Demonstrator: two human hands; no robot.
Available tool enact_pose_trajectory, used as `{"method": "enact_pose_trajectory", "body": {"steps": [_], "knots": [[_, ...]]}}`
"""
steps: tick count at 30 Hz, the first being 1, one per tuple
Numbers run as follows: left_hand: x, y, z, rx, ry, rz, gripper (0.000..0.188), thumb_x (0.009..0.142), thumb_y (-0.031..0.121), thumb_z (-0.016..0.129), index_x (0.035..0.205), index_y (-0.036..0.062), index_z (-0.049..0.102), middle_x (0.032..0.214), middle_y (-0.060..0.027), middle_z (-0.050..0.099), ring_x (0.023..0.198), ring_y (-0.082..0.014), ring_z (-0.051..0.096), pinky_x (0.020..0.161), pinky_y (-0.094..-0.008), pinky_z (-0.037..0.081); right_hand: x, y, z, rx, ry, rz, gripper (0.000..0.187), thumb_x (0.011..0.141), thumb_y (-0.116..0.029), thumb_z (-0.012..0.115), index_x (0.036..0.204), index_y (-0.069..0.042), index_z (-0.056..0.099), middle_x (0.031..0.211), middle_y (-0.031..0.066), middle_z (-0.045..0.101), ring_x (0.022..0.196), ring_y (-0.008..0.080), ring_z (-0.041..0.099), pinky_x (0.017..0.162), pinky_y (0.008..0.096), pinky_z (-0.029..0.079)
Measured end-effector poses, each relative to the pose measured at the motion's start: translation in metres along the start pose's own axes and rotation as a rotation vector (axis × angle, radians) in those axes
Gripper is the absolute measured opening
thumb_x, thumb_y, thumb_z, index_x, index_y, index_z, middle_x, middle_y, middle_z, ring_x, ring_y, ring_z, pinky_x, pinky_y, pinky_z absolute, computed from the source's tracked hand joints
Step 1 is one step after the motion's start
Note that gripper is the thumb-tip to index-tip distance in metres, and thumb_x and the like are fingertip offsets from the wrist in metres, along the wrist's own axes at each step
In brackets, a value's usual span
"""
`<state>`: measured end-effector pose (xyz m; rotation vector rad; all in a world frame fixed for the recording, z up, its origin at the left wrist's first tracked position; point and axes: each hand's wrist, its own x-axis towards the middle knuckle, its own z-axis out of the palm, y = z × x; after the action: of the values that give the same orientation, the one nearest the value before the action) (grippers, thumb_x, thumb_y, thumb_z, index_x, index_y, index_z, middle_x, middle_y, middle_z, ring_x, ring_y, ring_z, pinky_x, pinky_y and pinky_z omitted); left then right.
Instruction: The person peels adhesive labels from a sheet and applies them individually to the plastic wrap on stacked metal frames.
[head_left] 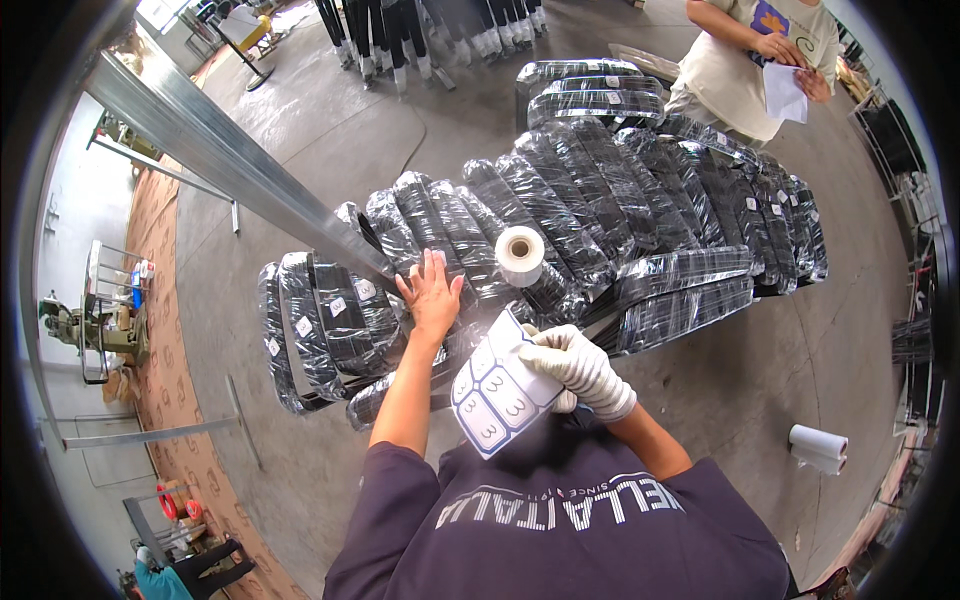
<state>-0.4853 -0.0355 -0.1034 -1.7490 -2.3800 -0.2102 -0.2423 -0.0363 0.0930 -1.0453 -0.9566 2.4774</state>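
Observation:
My left hand (432,300), bare, lies with fingers spread on a black bundle (470,235) wrapped in clear plastic film. In a white knitted glove, my right hand (582,372) pinches a sheet of white labels (492,398) with blue borders and handwritten marks. The sheet is held in front of my chest, slightly bent. Just beyond it a roll of clear film (519,260) stands on the bundles, its cardboard core facing up. Small white labels stick to several wrapped bundles (335,310) at the left.
A metal beam (240,165) slants in from the upper left to beside my left hand. At the far right a person (745,60) holds a white paper (786,93). Another film roll (818,445) lies on the floor at right. Black wrapped posts (385,35) stand at the back.

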Motion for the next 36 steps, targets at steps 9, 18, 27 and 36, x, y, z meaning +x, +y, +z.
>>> {"method": "enact_pose_trajectory", "body": {"steps": [9,18,27,36], "knots": [[-0.02,0.014,-0.052,-0.259,-0.238,-0.027,0.043,0.085,0.04,0.045,0.113,0.0084,0.054,0.12,-0.0062,0.051,0.122,-0.0279,0.033,0.101,-0.0567,-0.001,0.013,0.008,-0.022,-0.093,0.049,-0.192,0.017,0.075,-0.015,0.065,0.077,0.002,0.064,0.073,0.0015,0.061,0.069,0.0041,0.052,0.069,0.0203,0.042],[-0.067,0.053,-0.107,-2.108,-0.618,-0.42,0.056,0.09,0.042,0.036,0.129,0.0032,0.029,0.122,-0.0097,0.045,0.109,-0.0165,0.045,0.091,-0.0313,0.037,0.001,-0.003,-0.061,-0.447,-0.2,-0.16,0.019,0.074,-0.02,0.065,0.074,-0.002,0.061,0.056,-0.0052,0.048,0.047,0.0017,0.041,0.041,0.0176,0.029],[-0.046,0.058,-0.137,-2.186,-0.083,-0.464,0.03,0.081,-0.002,0.048,0.11,0.0002,0.042,0.1,-0.0096,0.057,0.091,-0.0154,0.056,0.083,-0.0292,0.045,-0.016,-0.017,-0.078,-0.26,-0.053,-0.338,0.019,0.075,-0.004,0.058,0.092,0.003,0.063,0.08,0.004,0.063,0.075,0.0104,0.057,0.073,0.0234,0.045],[-0.062,0.046,-0.106,-2.265,-0.071,-0.635,0.025,0.079,-0.003,0.047,0.104,-0.0011,0.047,0.1,-0.0121,0.059,0.091,-0.0196,0.059,0.083,-0.0307,0.047,0.015,-0.048,-0.096,-0.345,0.295,-0.592,0.023,0.079,0.007,0.045,0.091,-0.001,0.064,0.081,0.0022,0.062,0.076,0.0082,0.058,0.067,0.0196,0.046]]}}
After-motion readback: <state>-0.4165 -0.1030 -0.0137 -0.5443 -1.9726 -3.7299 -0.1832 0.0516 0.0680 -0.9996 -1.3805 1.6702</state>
